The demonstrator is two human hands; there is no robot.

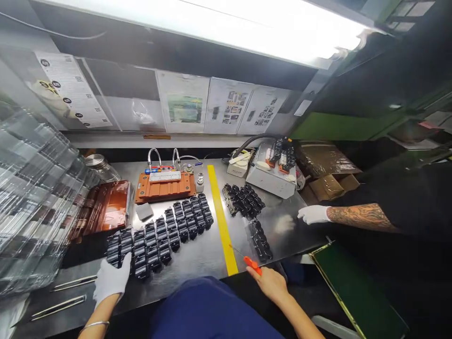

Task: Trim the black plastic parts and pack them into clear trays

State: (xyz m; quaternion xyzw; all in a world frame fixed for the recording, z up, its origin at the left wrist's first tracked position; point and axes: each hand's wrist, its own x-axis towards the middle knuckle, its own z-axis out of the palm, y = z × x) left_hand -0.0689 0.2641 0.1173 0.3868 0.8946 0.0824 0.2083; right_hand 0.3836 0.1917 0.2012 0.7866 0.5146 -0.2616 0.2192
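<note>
My left hand [112, 278], in a white glove, is at the near end of the leftmost black segmented plastic strips [122, 242], its thumb and fingers around an end. More of these strips [173, 230] lie side by side in a slanting row to its right. My right hand [271, 285] is bare and wrapped round the orange handle of a screwdriver [252, 264]. The thin shaft points up and left, over the yellow tape line [222, 221]. Beyond it lie a single black strip [260, 241] and a cluster of strips [243, 200].
An orange fixture [165, 188] with two metal handles stands at the back. Tweezers [58, 307] lie at front left, beside stacked clear trays [31, 197]. A grey box [271, 176] holds black parts. Another person's gloved hand [314, 214] is at right, above a green panel [356, 287].
</note>
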